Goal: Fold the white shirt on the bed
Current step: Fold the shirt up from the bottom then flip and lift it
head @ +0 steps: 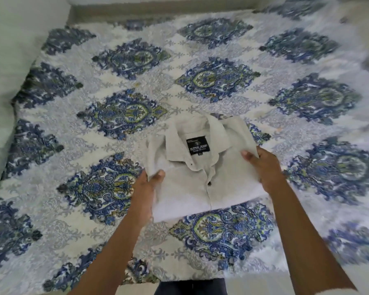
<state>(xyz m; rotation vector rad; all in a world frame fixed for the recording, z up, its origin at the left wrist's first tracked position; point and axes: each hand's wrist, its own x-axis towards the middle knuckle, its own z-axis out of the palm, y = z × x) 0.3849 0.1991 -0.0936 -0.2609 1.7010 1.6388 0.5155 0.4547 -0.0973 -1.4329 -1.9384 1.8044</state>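
Note:
The white shirt (192,179) is folded into a compact rectangle, collar up, with a black neck label and its button placket showing. It sits just above the bed (124,86), near the front edge. My left hand (146,188) grips the shirt's left side, thumb on top and fingers underneath. On the right side, my right hand (264,167) holds the shirt the same way, thumb pressed on the fabric. Whether the shirt's underside touches the bedspread cannot be told.
The bed is covered by a white bedspread with large blue and green medallions. A pale wall (4,60) runs along the left side and another behind the bed's far edge. Dark trousers (190,286) show at the bottom edge.

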